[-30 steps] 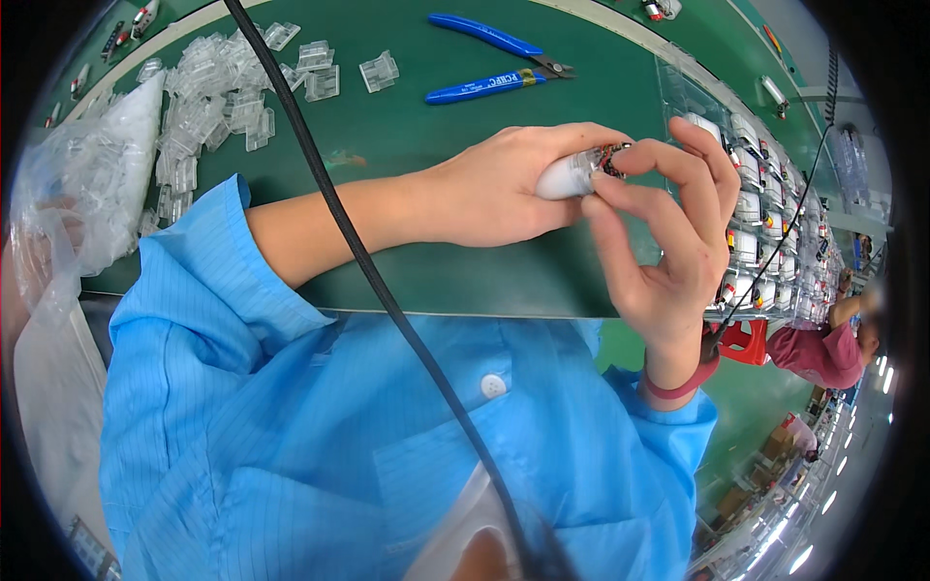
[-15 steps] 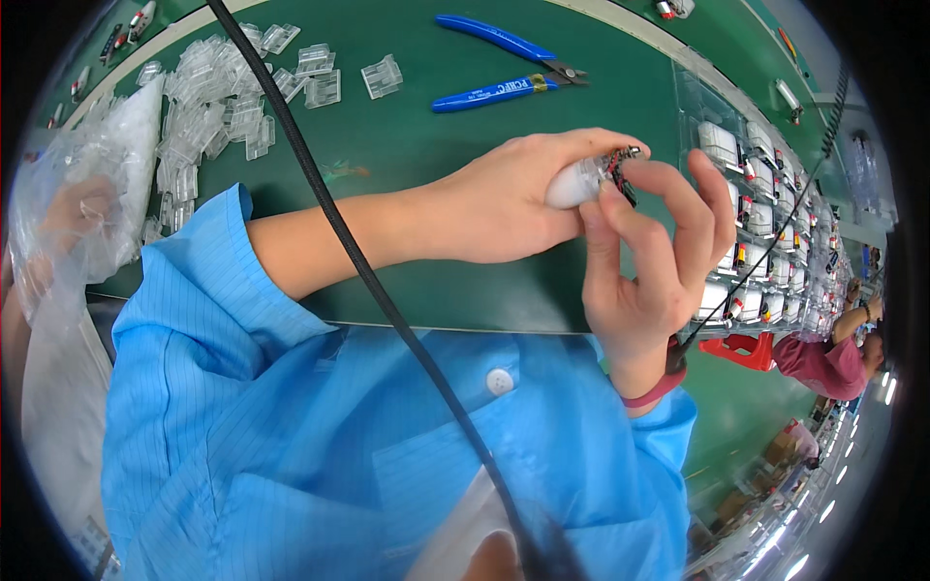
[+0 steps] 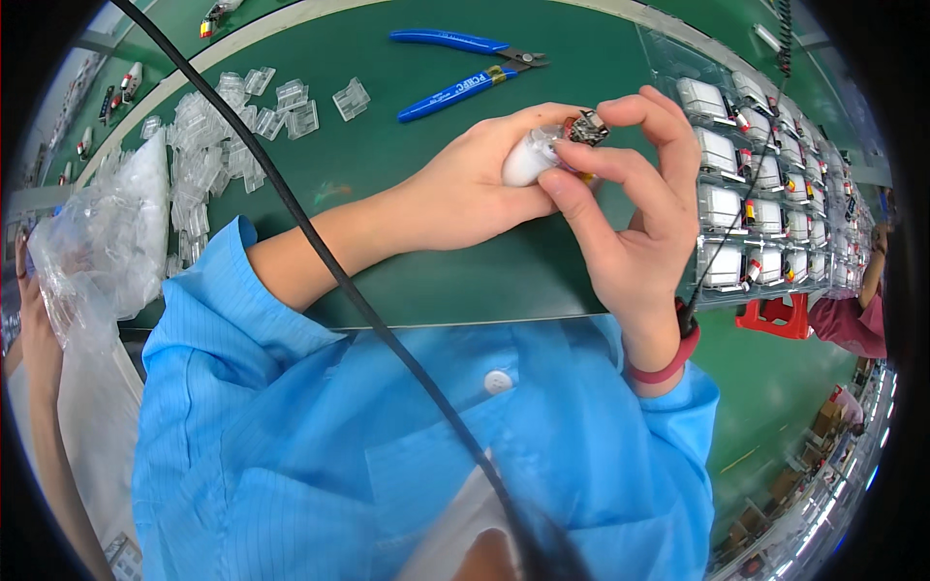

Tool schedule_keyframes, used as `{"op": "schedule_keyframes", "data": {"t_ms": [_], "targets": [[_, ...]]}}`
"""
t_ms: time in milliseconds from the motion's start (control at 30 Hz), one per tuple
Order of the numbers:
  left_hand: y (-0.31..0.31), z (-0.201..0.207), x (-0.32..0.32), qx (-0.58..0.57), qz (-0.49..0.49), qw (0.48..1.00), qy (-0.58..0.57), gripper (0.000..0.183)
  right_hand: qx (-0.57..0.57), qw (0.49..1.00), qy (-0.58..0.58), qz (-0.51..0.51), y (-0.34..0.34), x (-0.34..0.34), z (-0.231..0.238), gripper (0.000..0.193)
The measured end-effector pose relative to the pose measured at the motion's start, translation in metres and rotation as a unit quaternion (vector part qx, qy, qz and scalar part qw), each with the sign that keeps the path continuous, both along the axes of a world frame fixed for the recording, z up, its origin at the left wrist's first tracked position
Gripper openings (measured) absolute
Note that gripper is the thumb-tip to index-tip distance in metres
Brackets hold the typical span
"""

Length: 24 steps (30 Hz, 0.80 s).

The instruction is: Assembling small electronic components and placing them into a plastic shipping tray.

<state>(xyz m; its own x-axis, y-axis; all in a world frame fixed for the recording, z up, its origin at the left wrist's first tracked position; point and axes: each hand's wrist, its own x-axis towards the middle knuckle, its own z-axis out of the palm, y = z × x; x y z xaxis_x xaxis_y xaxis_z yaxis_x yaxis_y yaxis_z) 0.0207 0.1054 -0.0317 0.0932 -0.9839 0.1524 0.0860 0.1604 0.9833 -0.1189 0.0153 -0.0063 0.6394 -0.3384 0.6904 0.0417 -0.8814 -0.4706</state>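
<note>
A small white rounded housing (image 3: pixel 523 165) with a clear plastic end (image 3: pixel 548 138) is gripped in my left hand (image 3: pixel 465 179), its thumb and fingers wrapped round it. From that end sticks a small circuit board (image 3: pixel 588 128), with bits of red and yellow beside it. My right hand (image 3: pixel 644 228) pinches at the clear end with thumb and forefinger, while another bent fingertip touches the board. Exactly what lies between thumb and forefinger is partly hidden. Blue-handled side cutters (image 3: pixel 446 40) lie spread on the green table (image 3: pixel 455 281) beyond my hands.
Loose clear plastic pieces (image 3: pixel 199 174) are heaped at the left by a clear bag (image 3: pixel 111 237). Rows of white units sit in a clear tray (image 3: pixel 668 60) at the right. A black cord (image 3: pixel 325 254) crosses the view. Another person's arm (image 3: pixel 41 363) shows at far left.
The circuit board has tilted outward and shows its face more. My right fingers have shifted around the housing's clear end. The whole view has turned slightly.
</note>
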Motion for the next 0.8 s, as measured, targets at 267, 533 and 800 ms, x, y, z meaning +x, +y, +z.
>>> {"op": "schedule_keyframes", "data": {"t_ms": [267,533,800], "targets": [[-0.003,0.006,0.006,-0.038,0.149,0.986,0.067,0.046,-0.185,0.980,0.029,-0.072,0.004,0.022,0.016,0.017],[-0.027,-0.005,0.083,-0.237,0.306,0.918,0.084,0.010,-0.071,0.969,0.212,-0.105,0.001,0.098,-0.012,0.037],[-0.023,-0.021,0.077,-0.122,0.277,0.953,-0.016,0.005,-0.136,0.946,0.223,0.194,-0.020,0.016,0.000,0.028]]}}
